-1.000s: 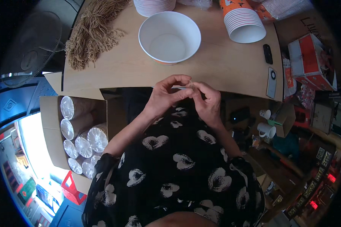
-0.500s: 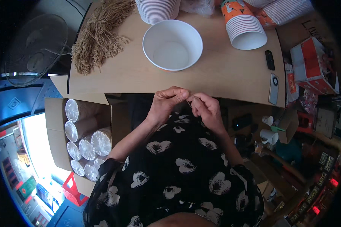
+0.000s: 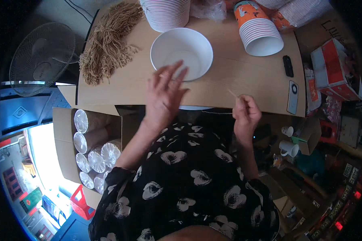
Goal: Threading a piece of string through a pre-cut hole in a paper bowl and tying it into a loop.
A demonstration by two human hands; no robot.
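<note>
Left grip open, fingers spread, holding nothing, hovering over near rim of white bowl. Right grip pinched shut on thin short strand, near and right of bowl, at table front edge. Bowl upright, mid-table. Tan string bundle left of bowl, white bowl stack just behind it, orange-print cup stack to its right, black remote further right
</note>
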